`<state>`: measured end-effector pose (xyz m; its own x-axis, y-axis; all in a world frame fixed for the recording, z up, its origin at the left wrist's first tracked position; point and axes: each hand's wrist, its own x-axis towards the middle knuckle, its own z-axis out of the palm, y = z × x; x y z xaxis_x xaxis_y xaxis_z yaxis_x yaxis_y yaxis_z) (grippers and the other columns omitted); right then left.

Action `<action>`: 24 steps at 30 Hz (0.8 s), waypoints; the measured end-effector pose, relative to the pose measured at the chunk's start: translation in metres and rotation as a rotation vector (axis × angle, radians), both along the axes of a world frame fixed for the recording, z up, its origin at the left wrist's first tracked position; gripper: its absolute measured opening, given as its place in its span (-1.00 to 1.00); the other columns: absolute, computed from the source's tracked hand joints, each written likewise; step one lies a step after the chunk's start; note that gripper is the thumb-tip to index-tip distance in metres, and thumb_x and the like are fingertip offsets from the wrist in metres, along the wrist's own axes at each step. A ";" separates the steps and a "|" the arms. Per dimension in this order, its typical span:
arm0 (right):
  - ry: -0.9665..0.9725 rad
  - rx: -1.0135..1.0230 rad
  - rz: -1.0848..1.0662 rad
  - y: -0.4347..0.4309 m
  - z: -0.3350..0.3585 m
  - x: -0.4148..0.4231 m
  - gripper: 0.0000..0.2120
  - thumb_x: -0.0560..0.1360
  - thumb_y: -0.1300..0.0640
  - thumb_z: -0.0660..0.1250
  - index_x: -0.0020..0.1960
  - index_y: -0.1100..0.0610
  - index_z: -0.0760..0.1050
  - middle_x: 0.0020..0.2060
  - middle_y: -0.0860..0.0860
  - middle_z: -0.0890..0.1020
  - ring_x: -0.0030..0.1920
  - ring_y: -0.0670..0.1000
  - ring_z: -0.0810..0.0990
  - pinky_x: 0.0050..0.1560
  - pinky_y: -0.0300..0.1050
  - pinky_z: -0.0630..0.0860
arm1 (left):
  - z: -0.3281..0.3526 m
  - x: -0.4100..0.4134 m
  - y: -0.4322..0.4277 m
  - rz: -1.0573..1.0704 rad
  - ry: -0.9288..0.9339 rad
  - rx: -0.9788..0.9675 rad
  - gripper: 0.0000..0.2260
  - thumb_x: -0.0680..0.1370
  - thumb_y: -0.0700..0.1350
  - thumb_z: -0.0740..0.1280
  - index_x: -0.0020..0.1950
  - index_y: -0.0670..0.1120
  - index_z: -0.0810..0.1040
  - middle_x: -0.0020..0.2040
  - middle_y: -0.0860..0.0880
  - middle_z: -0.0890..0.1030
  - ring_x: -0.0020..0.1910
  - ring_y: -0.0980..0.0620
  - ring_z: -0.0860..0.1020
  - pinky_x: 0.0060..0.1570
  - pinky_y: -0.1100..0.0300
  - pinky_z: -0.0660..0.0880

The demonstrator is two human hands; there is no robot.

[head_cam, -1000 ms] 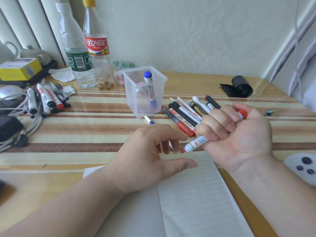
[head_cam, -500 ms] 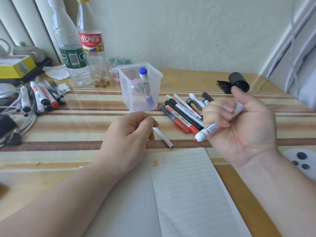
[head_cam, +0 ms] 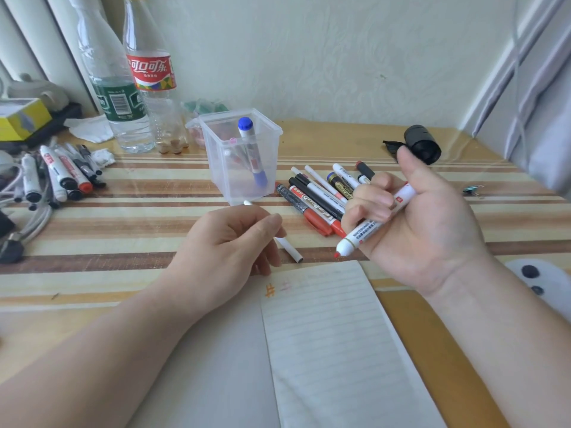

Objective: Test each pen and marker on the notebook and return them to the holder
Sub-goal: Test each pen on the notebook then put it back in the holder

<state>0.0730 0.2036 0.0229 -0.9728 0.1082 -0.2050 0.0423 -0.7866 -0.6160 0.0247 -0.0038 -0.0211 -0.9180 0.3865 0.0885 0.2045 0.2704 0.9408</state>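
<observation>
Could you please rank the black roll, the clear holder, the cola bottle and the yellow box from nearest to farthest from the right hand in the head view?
From the right hand:
1. black roll, just beyond the thumb.
2. clear holder, mid-table, to its left.
3. cola bottle, back left.
4. yellow box, far left edge.
</observation>
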 end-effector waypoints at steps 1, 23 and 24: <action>0.007 0.045 0.005 0.000 0.000 0.000 -0.54 0.60 -0.19 0.21 -0.30 0.13 0.34 -0.43 0.03 0.32 -0.45 0.01 0.31 -0.29 -0.09 0.54 | -0.001 0.000 0.000 -0.018 0.003 0.006 -0.72 0.66 -0.05 0.27 -0.18 -0.09 0.66 -0.34 -0.09 0.68 -0.37 -0.04 0.62 -0.22 0.05 0.58; 0.017 1.049 0.422 0.012 -0.022 0.007 -0.81 0.38 0.18 0.45 -0.10 0.31 0.65 -0.27 0.22 0.66 -0.29 0.12 0.61 -0.28 0.02 0.62 | -0.006 -0.007 -0.004 -0.222 -0.143 0.235 -0.32 0.47 0.39 0.09 0.05 -0.18 0.61 -0.25 -0.27 0.68 -0.22 -0.28 0.67 -0.14 0.00 0.51; 0.034 1.106 0.422 0.011 -0.021 0.008 -0.87 0.38 0.24 0.49 -0.13 0.31 0.64 -0.33 0.18 0.62 -0.32 0.10 0.58 -0.30 0.02 0.62 | -0.006 -0.007 -0.004 -0.222 -0.148 0.232 -0.32 0.46 0.40 0.09 0.06 -0.18 0.61 -0.25 -0.28 0.68 -0.22 -0.27 0.67 -0.14 0.00 0.51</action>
<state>0.0813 0.2141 0.0014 -0.9772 -0.1204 -0.1747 0.1411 0.2462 -0.9589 0.0179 -0.0081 -0.0268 -0.8235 0.5631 0.0698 0.0915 0.0103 0.9958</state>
